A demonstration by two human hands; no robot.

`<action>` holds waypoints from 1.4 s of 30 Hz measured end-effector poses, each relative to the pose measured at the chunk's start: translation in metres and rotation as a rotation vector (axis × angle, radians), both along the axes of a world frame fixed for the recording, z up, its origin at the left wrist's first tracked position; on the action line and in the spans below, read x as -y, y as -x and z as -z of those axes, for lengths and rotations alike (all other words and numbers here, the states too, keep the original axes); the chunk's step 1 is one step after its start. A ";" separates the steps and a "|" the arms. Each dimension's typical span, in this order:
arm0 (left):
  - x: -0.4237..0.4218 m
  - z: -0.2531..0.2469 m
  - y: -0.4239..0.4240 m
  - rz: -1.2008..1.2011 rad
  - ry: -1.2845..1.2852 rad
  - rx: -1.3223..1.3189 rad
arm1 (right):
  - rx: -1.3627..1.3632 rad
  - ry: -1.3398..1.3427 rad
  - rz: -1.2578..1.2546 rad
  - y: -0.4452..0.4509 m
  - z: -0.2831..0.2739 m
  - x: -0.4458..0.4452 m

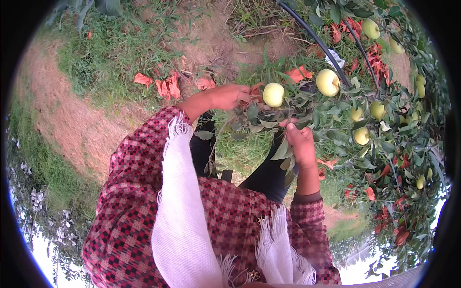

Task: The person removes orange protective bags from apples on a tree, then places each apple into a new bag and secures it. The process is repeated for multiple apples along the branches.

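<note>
A leafy apple branch [266, 117] reaches across in front of me, with a pale yellow-green apple [273, 95] on it between my hands. My left hand [230, 97] is at the branch's outer end, left of that apple; a bit of red paper [256, 90] shows by its fingertips, and what the fingers grip is too small to tell. Below and right of the apple, my right hand [300, 140] pinches a leafy twig of the branch between thumb and fingers. Another pale apple [327, 82] hangs further right.
More apples [361, 135] hang in the dense foliage at right. Black hoses [317, 39] curve down at the upper right. Torn red paper [168, 86] lies on grass and soil, with a white scrap [335, 58] near the hoses. A white fringed scarf [183, 208] hangs over my checked jacket.
</note>
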State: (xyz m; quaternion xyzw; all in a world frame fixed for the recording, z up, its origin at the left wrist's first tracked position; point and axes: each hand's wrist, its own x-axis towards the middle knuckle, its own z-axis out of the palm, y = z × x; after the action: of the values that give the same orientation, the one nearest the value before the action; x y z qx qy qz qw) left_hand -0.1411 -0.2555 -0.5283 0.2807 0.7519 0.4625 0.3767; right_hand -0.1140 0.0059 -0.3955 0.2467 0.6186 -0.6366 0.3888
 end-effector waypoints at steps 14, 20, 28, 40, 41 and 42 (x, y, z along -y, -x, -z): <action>0.000 -0.017 -0.037 -0.115 -0.156 -0.174 | -0.032 -0.039 0.106 -0.023 -0.024 0.012; 0.022 -0.031 -0.046 -0.262 -0.179 -0.054 | -0.036 -0.040 0.061 -0.026 -0.022 0.013; 0.024 -0.002 -0.053 -0.754 -0.614 0.806 | -0.073 -0.062 0.078 -0.017 -0.037 0.037; -0.024 0.033 -0.028 -0.252 -0.237 1.239 | -0.031 -0.080 0.033 -0.011 -0.068 0.038; -0.027 0.048 -0.029 -0.170 -0.224 1.247 | -0.044 -0.058 0.033 -0.014 -0.069 0.039; -0.031 0.064 -0.030 -0.081 -0.210 1.248 | -0.048 -0.061 0.007 -0.017 -0.068 0.036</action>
State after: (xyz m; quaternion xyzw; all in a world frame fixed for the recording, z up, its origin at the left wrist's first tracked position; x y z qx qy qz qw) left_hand -0.1116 -0.2249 -0.5920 -0.0349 0.3515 0.6242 0.6969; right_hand -0.0974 -0.0305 -0.3275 0.2451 0.6462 -0.6245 0.3638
